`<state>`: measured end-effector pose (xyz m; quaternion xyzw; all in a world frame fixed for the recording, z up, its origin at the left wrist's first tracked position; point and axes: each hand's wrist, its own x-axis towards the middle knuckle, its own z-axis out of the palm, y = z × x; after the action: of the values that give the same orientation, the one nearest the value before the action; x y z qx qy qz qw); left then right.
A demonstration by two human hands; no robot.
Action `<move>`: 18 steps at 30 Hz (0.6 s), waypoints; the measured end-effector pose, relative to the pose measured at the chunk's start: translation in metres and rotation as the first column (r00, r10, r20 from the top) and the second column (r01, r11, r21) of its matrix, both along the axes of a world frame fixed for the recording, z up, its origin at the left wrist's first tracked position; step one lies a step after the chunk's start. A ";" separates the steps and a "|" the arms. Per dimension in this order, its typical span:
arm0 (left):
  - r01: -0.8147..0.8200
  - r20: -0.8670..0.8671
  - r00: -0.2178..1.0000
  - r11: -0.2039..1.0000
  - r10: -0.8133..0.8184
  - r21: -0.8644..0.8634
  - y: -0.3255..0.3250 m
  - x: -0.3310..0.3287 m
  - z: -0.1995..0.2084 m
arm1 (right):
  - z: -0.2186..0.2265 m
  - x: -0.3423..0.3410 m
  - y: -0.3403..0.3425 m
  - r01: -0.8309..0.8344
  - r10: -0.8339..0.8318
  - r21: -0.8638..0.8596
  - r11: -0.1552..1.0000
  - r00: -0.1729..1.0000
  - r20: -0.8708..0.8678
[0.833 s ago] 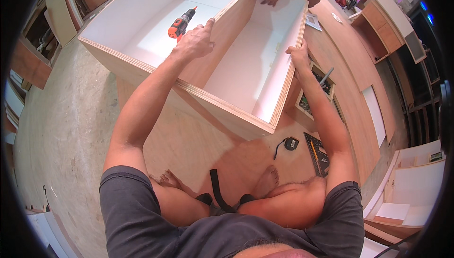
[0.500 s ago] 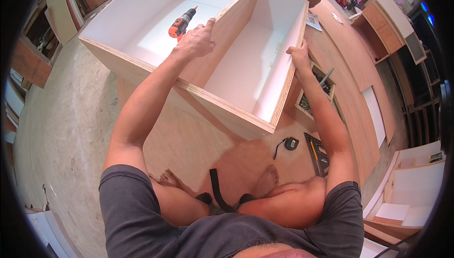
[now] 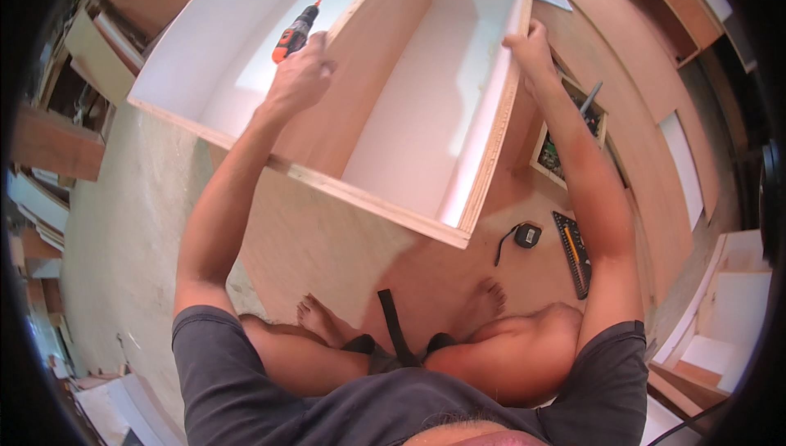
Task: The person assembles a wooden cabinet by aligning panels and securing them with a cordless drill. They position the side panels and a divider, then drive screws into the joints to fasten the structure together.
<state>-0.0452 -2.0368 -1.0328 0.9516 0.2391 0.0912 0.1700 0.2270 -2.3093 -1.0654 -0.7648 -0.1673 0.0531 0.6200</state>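
Observation:
An open plywood cabinet box (image 3: 372, 200), white inside with raw edges, stands tilted in front of me, split by a wooden divider (image 3: 368, 69). My left hand (image 3: 303, 76) is closed over the divider's upper edge. On the right side panel (image 3: 501, 123), my right hand (image 3: 530, 51) has its fingers hooked over the rim. An orange and black cordless drill (image 3: 296, 32) lies in the left compartment, just beyond my left hand, its lower part partly hidden by it.
A tape measure (image 3: 527, 236) and a black triangular square (image 3: 571, 254) lie on the floor at right. Beyond them sits a wooden box of small hardware (image 3: 550, 159), beside long plywood sheets (image 3: 647, 143). Cabinet parts and boards (image 3: 61, 143) line the left.
The cabinet has shifted left and toward me relative to the floor, with both hands still on it. My view has also turned, and the person at the far side has left it.

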 end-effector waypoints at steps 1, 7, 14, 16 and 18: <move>0.003 0.017 1.000 1.000 -0.004 0.028 0.002 0.000 -0.003 | -0.001 0.014 0.008 0.008 -0.007 0.043 0.999 1.000 -0.028; -0.073 0.025 0.997 0.984 0.078 -0.163 0.003 -0.006 0.008 | -0.020 0.020 0.042 0.094 -0.084 -0.098 0.991 0.991 0.105; -0.129 -0.052 0.976 0.367 0.213 -0.921 0.042 -0.014 0.004 | -0.023 0.008 0.044 0.043 -0.038 -0.059 0.997 0.995 0.087; -0.112 -0.071 0.972 0.178 0.222 -0.978 0.034 0.004 0.008 | -0.028 0.019 0.034 0.037 -0.034 -0.042 0.998 0.996 0.082; -0.167 -0.145 0.978 0.145 0.151 -0.975 0.051 0.006 0.004 | -0.021 0.013 0.031 0.016 -0.016 0.007 1.000 0.999 0.038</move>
<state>-0.0394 -1.9862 -1.0291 0.5856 0.3406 -0.0733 0.7319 0.2404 -2.2784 -1.0862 -0.7647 -0.1732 0.0332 0.6198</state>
